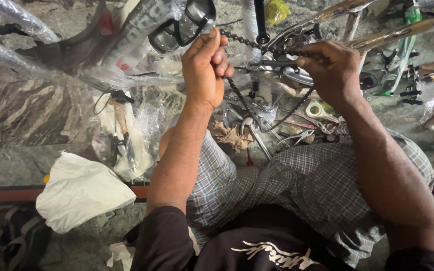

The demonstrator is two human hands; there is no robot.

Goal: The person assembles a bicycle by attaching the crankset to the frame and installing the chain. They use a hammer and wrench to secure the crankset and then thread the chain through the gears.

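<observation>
Checked-cloth lap (297, 175) nearest, white crumpled bag (79, 190) on the stone floor beside it. Above the knees: spanners and pliers (297, 136) lying loose. Left hand (206, 70) pinches the bike chain (242, 98), which hangs in a loop; right hand (330, 70) is closed on the chain at the crank (290, 68). Plastic-wrapped frame tubes (141, 30) beyond.

The right hand (333, 70) covered the spot where the bicycle chain (242, 103) met the crank (297, 75), so its grip there could not be made out. The plastic-wrapped frame tubes (141, 25) ran off the top edge, and the shoe (18, 236) was cut by the lower left corner.
</observation>
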